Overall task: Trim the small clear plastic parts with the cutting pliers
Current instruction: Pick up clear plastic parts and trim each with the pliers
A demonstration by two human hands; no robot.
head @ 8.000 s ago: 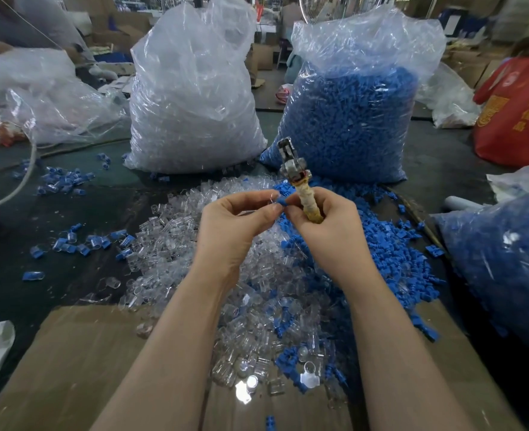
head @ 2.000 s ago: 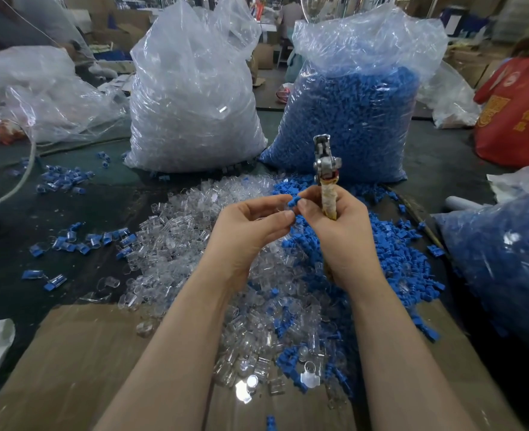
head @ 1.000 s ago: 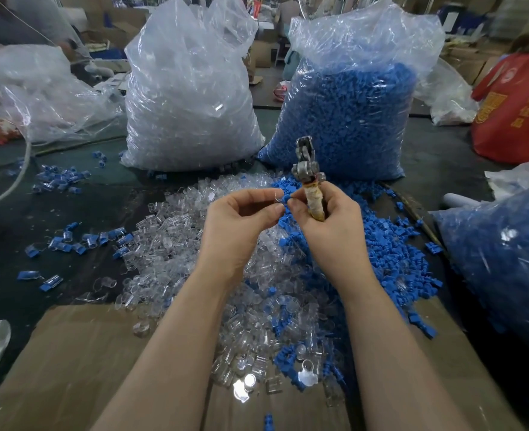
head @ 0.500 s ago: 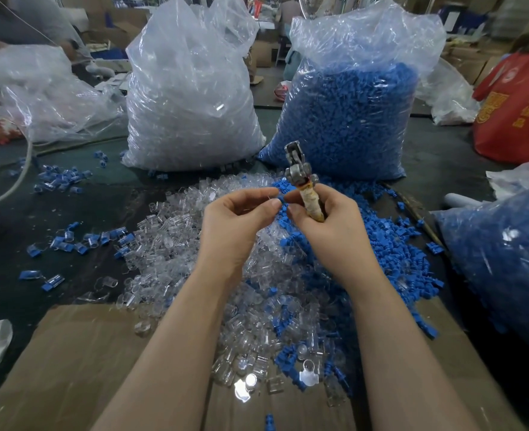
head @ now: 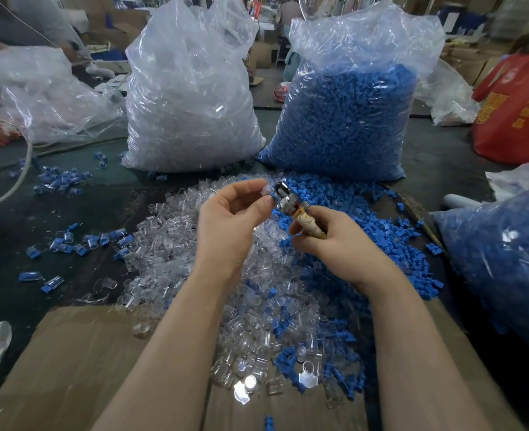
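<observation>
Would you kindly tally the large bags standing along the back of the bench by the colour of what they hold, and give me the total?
Bags of clear parts: 1, the clear-parts bag
Bags of blue parts: 1, the blue-parts bag
Red bags: 1, the red bag, partly cut off at the frame edge
Total: 3

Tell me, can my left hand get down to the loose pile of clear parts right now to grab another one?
Probably not straight away. The left hand hovers right over the clear pile with nothing between, but its fingertips already pinch a clear part held at the cutting pliers in the right hand.
</observation>
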